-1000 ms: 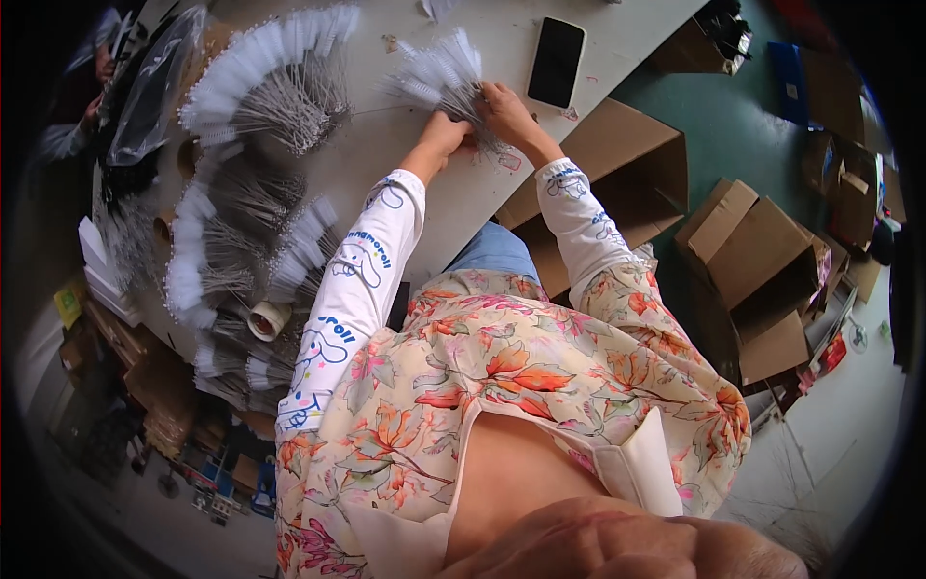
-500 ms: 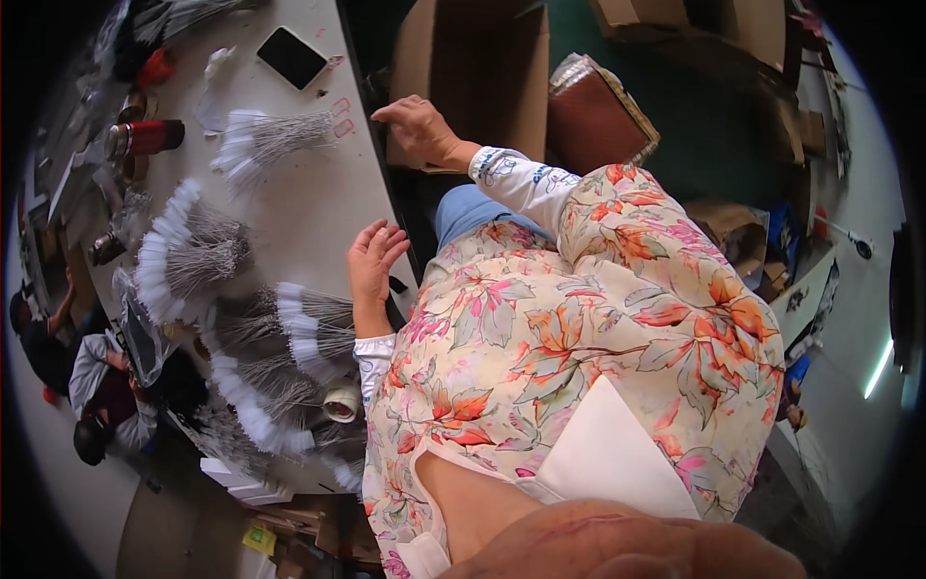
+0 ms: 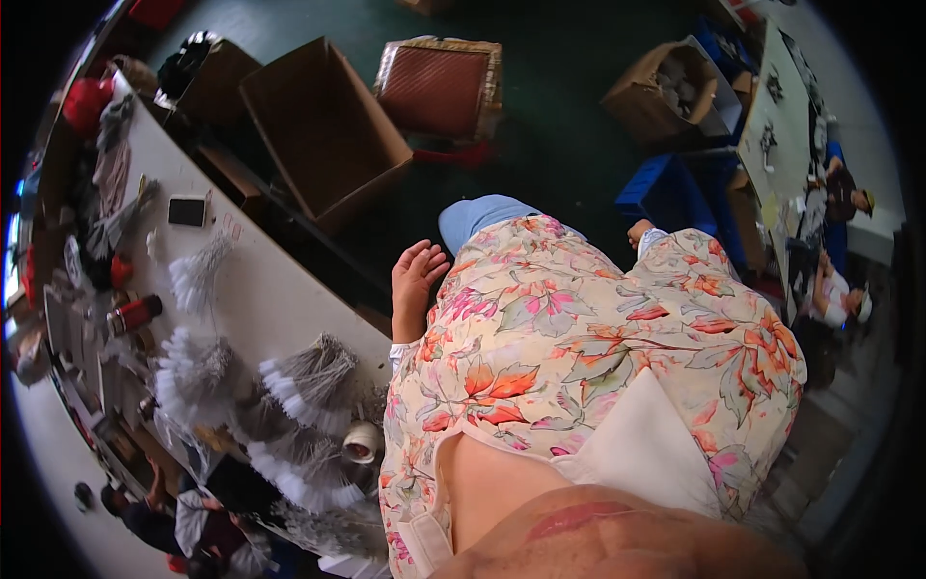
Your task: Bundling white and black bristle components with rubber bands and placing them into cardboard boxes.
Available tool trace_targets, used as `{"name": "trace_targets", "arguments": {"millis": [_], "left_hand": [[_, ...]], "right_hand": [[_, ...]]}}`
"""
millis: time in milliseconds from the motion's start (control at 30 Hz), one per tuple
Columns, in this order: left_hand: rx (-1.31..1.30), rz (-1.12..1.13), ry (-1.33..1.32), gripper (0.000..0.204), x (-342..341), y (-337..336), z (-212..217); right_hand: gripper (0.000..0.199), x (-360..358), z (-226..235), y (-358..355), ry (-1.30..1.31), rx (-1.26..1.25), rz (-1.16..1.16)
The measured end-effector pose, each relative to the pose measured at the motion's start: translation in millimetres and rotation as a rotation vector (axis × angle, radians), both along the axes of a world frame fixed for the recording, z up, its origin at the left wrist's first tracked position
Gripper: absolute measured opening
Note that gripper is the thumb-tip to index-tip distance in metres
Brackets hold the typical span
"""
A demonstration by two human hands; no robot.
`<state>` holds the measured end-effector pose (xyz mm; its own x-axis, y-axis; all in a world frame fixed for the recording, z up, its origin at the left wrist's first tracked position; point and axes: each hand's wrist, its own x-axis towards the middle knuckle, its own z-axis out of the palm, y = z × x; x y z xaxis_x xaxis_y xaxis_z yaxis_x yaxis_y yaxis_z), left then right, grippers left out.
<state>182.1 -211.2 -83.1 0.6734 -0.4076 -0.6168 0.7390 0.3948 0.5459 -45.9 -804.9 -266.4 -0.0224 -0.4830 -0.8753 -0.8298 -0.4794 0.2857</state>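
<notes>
My left hand [image 3: 417,275] is held up beside my hip, off the edge of the white table [image 3: 256,275]. Its fingers are spread a little and nothing is in them. My right hand [image 3: 639,232] hangs out at my other side, near a blue crate [image 3: 666,193]; it is small in view and its fingers are largely hidden. On the table lie several bundles of thin grey strands with white ends, among them a fanned bundle [image 3: 311,381] nearest my left hand and a smaller bundle [image 3: 200,273]. A roll of tape [image 3: 362,442] stands close to my body.
A phone [image 3: 188,210] and a red-and-black cylinder [image 3: 135,314] are on the table. Beyond it stand an open cardboard box [image 3: 323,135] and a stool with a brown padded seat [image 3: 434,89]. Another carton [image 3: 666,92] is at the right. Other people sit at far tables.
My body and view have turned to the right, away from the table. My right hand has gone from beside the cardboard box to my right side. The left stays beside me.
</notes>
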Motion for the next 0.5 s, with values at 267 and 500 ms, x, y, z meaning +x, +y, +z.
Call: {"name": "trace_targets", "arguments": {"millis": [267,500], "left_hand": [[0.131,-0.010,0.118,0.026,16,-40,-39],[0.279,-0.225,-0.053,0.024,21,-95,-200]], "right_hand": [[0.012,-26,46,104,-0.440,0.281,-0.140],[0.021,-42,66,5,-0.683,0.170,-0.818]]}}
